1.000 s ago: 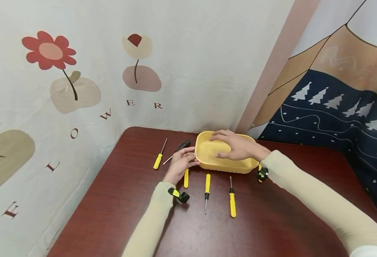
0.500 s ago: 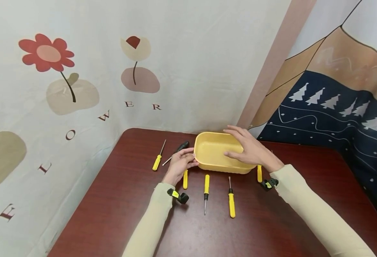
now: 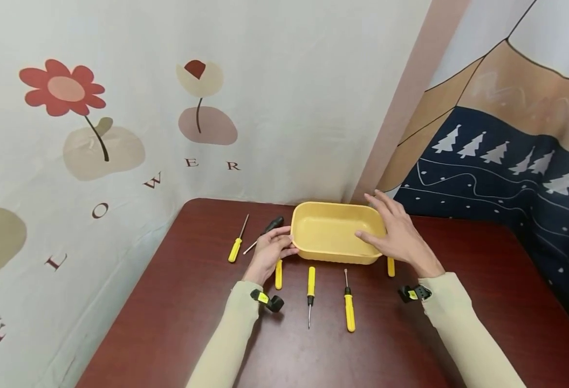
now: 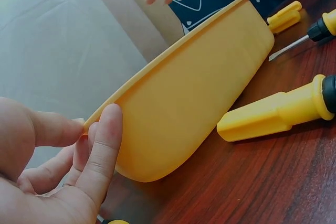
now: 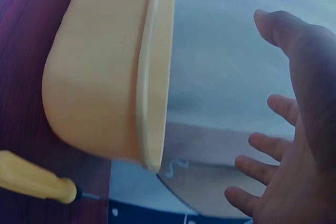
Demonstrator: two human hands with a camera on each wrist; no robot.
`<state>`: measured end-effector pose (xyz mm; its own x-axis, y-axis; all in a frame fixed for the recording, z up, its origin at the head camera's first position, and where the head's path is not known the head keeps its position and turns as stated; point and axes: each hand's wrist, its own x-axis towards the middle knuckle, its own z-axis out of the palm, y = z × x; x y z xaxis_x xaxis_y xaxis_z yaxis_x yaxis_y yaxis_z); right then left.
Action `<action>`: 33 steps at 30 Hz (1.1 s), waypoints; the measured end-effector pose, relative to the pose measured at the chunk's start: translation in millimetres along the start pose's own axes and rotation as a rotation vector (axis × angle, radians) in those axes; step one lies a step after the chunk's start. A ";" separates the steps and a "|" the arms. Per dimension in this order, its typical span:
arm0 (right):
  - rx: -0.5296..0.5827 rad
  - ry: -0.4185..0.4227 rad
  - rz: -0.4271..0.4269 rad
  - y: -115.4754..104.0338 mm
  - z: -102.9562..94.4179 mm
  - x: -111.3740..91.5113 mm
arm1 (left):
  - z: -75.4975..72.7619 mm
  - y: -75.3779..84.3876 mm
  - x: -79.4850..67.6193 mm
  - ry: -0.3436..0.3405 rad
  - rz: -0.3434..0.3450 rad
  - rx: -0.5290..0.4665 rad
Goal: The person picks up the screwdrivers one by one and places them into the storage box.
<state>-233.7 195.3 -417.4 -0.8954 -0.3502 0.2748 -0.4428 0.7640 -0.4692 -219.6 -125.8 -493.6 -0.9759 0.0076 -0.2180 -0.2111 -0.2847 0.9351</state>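
A yellow plastic basin stands near the back of the dark red table. My left hand pinches its left rim between thumb and fingers, as the left wrist view also shows at the rim. Above the basin's right end hovers my right hand, fingers spread, apart from the basin wall in the right wrist view. Several screwdrivers lie around the basin: a yellow screwdriver and another yellow screwdriver in front, one partly hidden by my left hand.
Left of the basin lie a yellow screwdriver and a black-handled screwdriver. A yellow handle shows under my right hand. Curtains printed with a flower and trees hang behind the table.
My right hand has moved right, from over the middle of the basin to its right end. The left hand keeps its pinch on the rim. The head view has shifted slightly.
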 end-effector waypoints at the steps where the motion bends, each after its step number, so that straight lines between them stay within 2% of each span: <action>1: 0.001 0.011 0.015 2.6 -1.5 -2.3 | 0.6 -0.1 0.1 0.003 0.002 0.004; 12: 0.008 0.050 0.193 23.5 -12.3 -25.6 | -0.5 -1.7 -1.2 0.010 -0.007 -0.003; 22: 0.027 0.094 0.294 45.7 -16.0 -42.5 | 2.2 -2.5 -1.0 -0.002 -0.006 -0.007; 26: 0.028 0.064 0.350 53.6 -16.8 -44.8 | 1.7 -2.8 0.5 -0.009 -0.003 -0.007; 33: 0.046 -0.038 0.443 64.9 -16.9 -46.5 | -0.4 -5.1 -0.2 -0.013 0.009 -0.027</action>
<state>-220.1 270.4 -446.4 -0.9999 -0.0144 0.0082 -0.0165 0.8200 -0.5721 -218.3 -124.8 -498.5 -0.9785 0.0170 -0.2054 -0.2004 -0.3111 0.9290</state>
